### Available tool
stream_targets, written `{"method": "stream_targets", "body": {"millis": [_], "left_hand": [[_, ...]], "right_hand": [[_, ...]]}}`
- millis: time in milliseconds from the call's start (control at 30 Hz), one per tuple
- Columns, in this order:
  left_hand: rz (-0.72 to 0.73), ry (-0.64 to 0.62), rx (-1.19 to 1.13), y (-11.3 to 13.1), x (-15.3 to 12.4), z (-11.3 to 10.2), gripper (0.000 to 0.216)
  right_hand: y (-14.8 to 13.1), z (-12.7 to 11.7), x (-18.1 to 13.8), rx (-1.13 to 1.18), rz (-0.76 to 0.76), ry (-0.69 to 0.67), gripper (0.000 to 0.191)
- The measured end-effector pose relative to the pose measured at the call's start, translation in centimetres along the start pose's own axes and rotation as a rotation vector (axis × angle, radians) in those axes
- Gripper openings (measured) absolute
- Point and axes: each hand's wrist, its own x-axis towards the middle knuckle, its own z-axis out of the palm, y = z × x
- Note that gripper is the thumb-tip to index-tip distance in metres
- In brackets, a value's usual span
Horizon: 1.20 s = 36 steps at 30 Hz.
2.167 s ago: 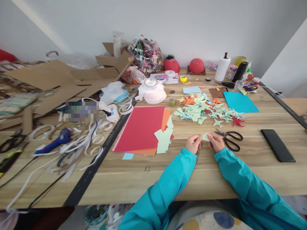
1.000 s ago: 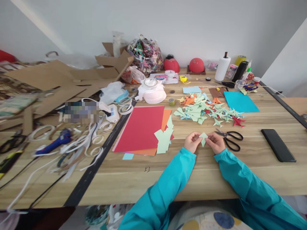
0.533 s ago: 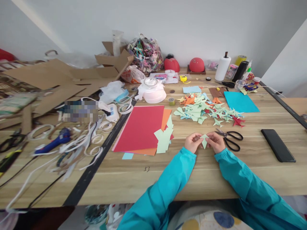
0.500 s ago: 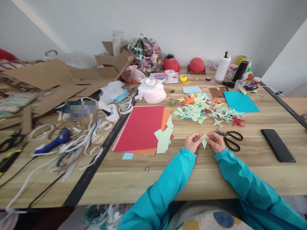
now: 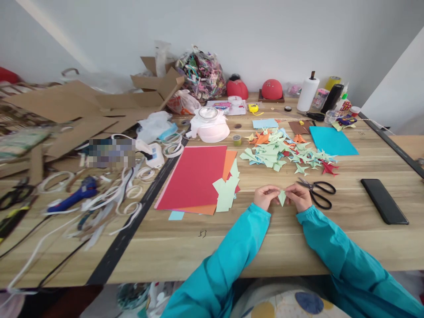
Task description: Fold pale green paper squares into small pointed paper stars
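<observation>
I hold a small piece of pale green folded paper (image 5: 282, 198) between my two hands, above the near part of the wooden table (image 5: 238, 251), right of the middle of its front edge; my left hand (image 5: 264, 197) pinches it from one side with thumb and fingers drawn close together, and my right hand (image 5: 298, 197) pinches it from the other side in the same narrow way; the paper comes to a point toward me, and the rest of its shape is partly hidden by my fingers; just beside my right hand lie black-handled scissors (image 5: 311, 186), blades toward the hand, and farther over, toward the table's right edge, a dark phone (image 5: 384, 201) lies flat; beyond my hands, toward the back edge, spreads a pile of folded paper shapes (image 5: 273, 153), mostly pale green, with orange, blue and red ones among them; a bright blue sheet (image 5: 333, 141) lies behind its right end; to the left of my left hand, a large red sheet (image 5: 194, 176) rests over orange paper (image 5: 229, 163), with pale green paper strips (image 5: 227, 195) along its right side; a blue glue gun (image 5: 77, 194) lies among white cords toward the table's left end; near the back edge stands a white roll (image 5: 308, 95).
</observation>
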Motion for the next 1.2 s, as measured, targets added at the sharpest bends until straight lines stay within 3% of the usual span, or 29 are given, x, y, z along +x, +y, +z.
{"method": "stream_targets", "body": {"millis": [167,367,633,867,1200], "left_hand": [[-0.052,-0.013,-0.054,0.4,-0.2,0.1,0.024],[-0.112,-0.109,-0.125,0.5,-0.2,0.3,0.038],[-0.050,-0.098,0.002,-0.4,0.0,0.2,0.038],[0.050,-0.105,0.096,0.6,-0.5,0.4,0.039],[0.042,-0.108,0.102,0.4,-0.4,0.3,0.037]], "right_hand": [[0.2,-0.1,0.0,0.018,-0.033,0.021,0.010],[0.2,0.0,-0.1,-0.024,-0.091,0.063,0.010],[0.3,0.1,-0.3,-0.081,-0.125,0.065,0.014],[-0.2,-0.1,-0.2,-0.064,-0.027,-0.061,0.025],[-0.2,0.1,-0.2,-0.143,-0.031,-0.048,0.026]]}}
